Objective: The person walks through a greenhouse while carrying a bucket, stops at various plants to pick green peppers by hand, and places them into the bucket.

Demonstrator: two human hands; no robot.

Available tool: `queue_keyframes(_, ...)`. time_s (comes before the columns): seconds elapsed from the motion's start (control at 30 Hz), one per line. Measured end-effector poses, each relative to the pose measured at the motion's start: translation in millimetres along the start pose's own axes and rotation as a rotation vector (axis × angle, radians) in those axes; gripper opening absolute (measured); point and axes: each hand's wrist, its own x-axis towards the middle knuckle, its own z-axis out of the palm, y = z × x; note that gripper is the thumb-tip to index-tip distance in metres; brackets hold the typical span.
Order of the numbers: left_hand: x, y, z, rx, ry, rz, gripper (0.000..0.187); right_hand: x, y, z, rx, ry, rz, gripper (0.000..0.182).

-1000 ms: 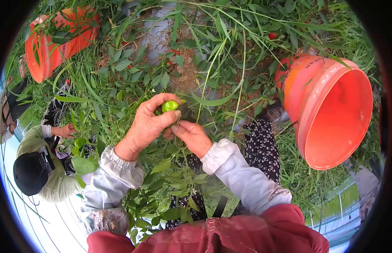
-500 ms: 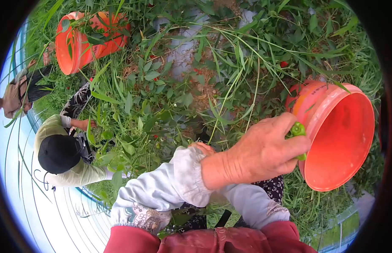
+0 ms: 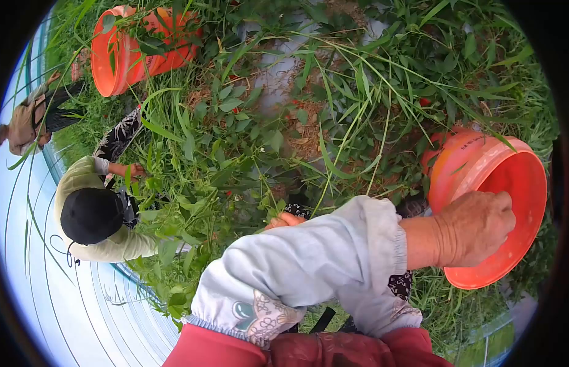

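My left hand [image 3: 477,229] is at the mouth of an orange bucket [image 3: 468,156] that lies tilted on its side at the right. Its fingers are curled closed, back of the hand toward me, and whatever is in them is hidden. My left forearm, in a pale sleeve [image 3: 296,257], crosses over my right arm. My right hand [image 3: 287,220] is among the leaves of a pepper plant [image 3: 235,202], mostly hidden behind the left sleeve. A small part of its fingers shows beside the leaves, and their grip cannot be made out.
Another orange bucket [image 3: 116,52] lies tilted at the upper left. A co-worker in a black cap [image 3: 92,214] bends over the plants at the left, one hand among them. Another person [image 3: 27,122] stands farther off. Long grass blades [image 3: 364,92] cross the row, with red peppers [image 3: 425,102] below.
My left hand has moved right, from beside the bucket to its mouth. The green pepper seen in its fingers before is out of sight now. My right hand stays near the plant.
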Motion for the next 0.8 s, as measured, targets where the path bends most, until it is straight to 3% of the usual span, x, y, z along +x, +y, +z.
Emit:
queue_keyframes(0.07,-38,-20,-77,0.089,0.24,-0.009,0.007,2,14,-1,-0.127,-0.001,-0.311,0.021)
queue_keyframes(0.1,-61,-33,-115,0.068,0.268,-0.203,0.008,3,17,-2,-0.192,0.001,-0.466,0.02)
queue_keyframes(0.13,-86,-33,-156,0.051,0.257,-0.606,0.011,-2,0,-4,-0.313,-0.013,-0.31,0.02)
queue_keyframes(0.17,-115,-53,-194,0.03,0.279,-0.691,0.013,-7,-17,-7,-0.432,-0.027,-0.151,0.021)
queue_keyframes(0.3,-243,-115,-318,0.688,0.22,-1.154,0.023,4,3,-4,-0.579,-0.019,-0.234,0.024)
queue_keyframes(0.33,-275,-131,-335,0.893,0.183,-1.104,0.023,5,5,-3,-0.581,-0.021,-0.23,0.024)
queue_keyframes(0.37,-304,-147,-346,1.096,0.146,-1.047,0.023,6,5,-2,-0.615,-0.026,-0.238,0.024)
queue_keyframes(0.57,-362,-151,-332,0.96,0.005,-1.306,0.022,11,10,-1,-0.675,-0.044,-0.234,0.023)
queue_keyframes(0.63,-414,-180,-326,0.596,0.224,-1.367,0.019,13,11,0,-0.697,-0.046,-0.226,0.023)
queue_keyframes(0.7,-418,-183,-315,0.624,0.258,-1.261,0.02,16,11,2,-0.725,-0.058,-0.202,0.023)
queue_keyframes(0.77,-405,-183,-309,0.274,0.744,-1.515,0.02,16,11,2,-0.732,-0.053,-0.199,0.023)
queue_keyframes(0.8,-404,-187,-317,0.308,0.874,-1.566,0.018,16,11,2,-0.733,-0.047,-0.198,0.023)
